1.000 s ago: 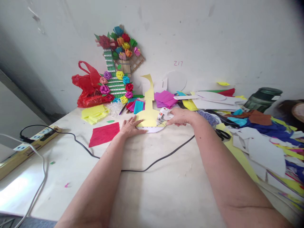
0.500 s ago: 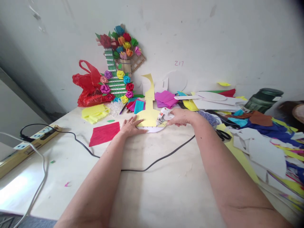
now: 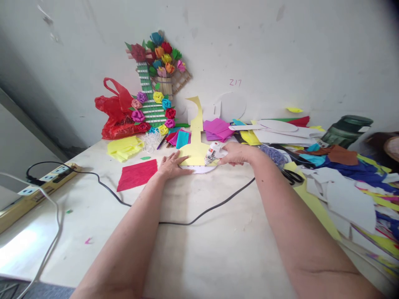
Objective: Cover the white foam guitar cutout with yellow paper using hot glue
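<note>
My left hand point(image 3: 170, 167) lies with fingers spread on the left edge of a yellow paper cutout point(image 3: 193, 153), pressing it flat. The cutout has a rounded base and a tall neck. Under its near edge a white rounded card point(image 3: 201, 170) peeks out. My right hand point(image 3: 238, 153) is wrapped round a white hot glue gun point(image 3: 215, 150), whose tip is at the right part of the cutout's lower edge. A red paper sheet point(image 3: 137, 175) lies left of my left hand.
A black cord point(image 3: 215, 205) crosses the table below my forearms from a power strip point(image 3: 51, 182). Paper-flower crafts point(image 3: 154, 104) and a red bag point(image 3: 114, 112) stand at the wall. Paper scraps point(image 3: 349, 199), scissors point(image 3: 292, 176) and a green jar point(image 3: 346, 131) are on the right.
</note>
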Motion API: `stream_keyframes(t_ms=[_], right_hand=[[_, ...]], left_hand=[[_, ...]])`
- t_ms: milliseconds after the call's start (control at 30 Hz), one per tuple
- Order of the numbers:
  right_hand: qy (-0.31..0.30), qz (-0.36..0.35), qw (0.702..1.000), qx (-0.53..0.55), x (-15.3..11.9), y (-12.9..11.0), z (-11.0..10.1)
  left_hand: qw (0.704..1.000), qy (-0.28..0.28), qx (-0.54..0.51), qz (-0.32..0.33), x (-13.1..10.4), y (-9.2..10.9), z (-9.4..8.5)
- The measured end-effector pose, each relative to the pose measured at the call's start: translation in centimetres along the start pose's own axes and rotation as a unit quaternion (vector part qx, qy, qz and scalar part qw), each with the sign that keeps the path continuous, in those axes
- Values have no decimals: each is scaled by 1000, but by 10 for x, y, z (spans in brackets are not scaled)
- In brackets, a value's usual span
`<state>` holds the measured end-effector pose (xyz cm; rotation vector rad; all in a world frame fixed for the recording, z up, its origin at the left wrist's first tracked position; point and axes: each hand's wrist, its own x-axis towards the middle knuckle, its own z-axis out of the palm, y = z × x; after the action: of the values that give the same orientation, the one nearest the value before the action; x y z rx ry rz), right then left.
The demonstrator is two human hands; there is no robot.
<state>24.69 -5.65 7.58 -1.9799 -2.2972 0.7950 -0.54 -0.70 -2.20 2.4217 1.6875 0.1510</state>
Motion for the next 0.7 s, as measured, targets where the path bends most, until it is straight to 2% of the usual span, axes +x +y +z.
stream_keyframes(t_ms=[700], right_hand=[[7,15,1000,-10,1,-3,0]], left_hand=[[1000,-7,2,-4,0,1,0]])
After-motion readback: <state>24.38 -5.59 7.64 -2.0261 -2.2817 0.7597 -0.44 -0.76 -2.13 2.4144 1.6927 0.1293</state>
